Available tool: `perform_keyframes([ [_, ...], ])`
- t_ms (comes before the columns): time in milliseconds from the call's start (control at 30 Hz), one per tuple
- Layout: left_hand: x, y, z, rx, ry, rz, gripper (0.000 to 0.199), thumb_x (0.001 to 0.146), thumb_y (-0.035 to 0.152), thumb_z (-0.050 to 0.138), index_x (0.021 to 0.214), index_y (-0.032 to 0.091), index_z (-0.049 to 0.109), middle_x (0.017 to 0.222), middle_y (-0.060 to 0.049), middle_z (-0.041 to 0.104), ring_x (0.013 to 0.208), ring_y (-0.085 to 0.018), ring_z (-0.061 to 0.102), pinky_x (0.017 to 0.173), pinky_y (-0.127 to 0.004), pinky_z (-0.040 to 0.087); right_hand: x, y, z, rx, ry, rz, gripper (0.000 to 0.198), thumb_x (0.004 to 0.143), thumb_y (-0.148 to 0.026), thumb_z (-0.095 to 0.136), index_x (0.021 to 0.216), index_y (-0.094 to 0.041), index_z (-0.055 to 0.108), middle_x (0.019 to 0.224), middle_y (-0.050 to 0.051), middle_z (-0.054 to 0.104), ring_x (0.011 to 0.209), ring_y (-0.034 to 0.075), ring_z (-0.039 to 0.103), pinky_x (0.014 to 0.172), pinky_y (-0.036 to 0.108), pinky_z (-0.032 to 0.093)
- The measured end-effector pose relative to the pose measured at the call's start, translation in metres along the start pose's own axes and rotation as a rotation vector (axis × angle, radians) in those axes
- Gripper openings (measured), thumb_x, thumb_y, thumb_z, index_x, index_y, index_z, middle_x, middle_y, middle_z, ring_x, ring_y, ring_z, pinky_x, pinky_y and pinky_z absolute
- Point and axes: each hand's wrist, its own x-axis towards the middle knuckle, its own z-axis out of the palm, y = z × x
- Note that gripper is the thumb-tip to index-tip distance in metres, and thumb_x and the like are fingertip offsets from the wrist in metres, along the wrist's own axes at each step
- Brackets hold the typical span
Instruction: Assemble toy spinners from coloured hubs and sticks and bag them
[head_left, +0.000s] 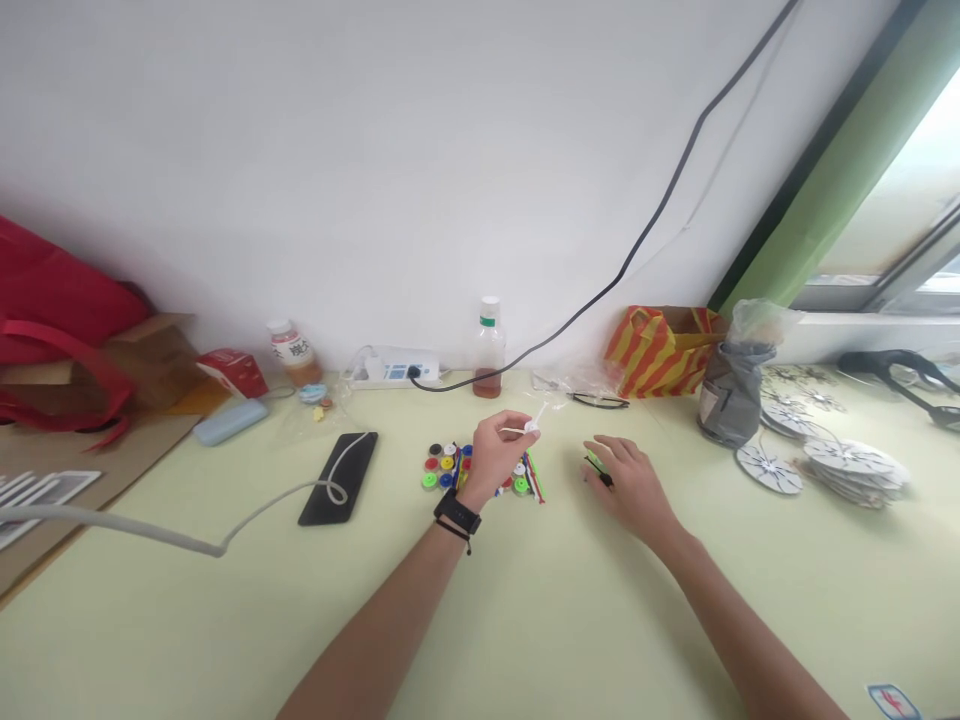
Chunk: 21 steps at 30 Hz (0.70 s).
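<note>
We stretch both arms over the pale green table [525,620]. Our left hand [495,455] is raised, fingers pinched on a small white stick piece [529,428] above the coloured pieces [450,467]. Our right hand [628,485] lies palm down, loosely curled over a green piece [595,462], right of them.

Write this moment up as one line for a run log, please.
left hand: pinching small white piece above coloured pieces | right hand: resting on table, covering green piece | phone: left of pieces
</note>
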Motion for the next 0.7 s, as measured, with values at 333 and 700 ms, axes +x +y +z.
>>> perform_keyframes([
  [333, -0.003, -0.005, 0.010, 0.184, -0.187, 0.261, 0.024, 0.086, 0.029, 0.072, 0.104, 0.015, 0.079, 0.099, -0.010, 0.071, 0.077, -0.018, 0.073, 0.072, -0.029, 0.063, 0.047, -0.060, 0.019, 1.014, -0.045, 0.323, 0.032, 0.079, -0.048, 0.072, 0.096, -0.022, 0.065, 0.072, 0.001, 0.068, 0.068, 0.018, 0.062, 0.071, 0.034, 0.052],
  [700, 0.000, 0.012, 0.004, 0.346, -0.486, 0.399, 0.015, 0.084, 0.019, 0.065, 0.097, 0.016, 0.072, 0.087, -0.004, 0.074, 0.075, -0.015, 0.068, 0.073, -0.025, 0.056, 0.042, -0.046, 0.010, 0.985, -0.230, 0.304, 0.017, 0.074, -0.033, 0.058, 0.087, -0.022, 0.056, 0.067, -0.002, 0.063, 0.064, 0.015, 0.055, 0.063, 0.028, 0.041],
])
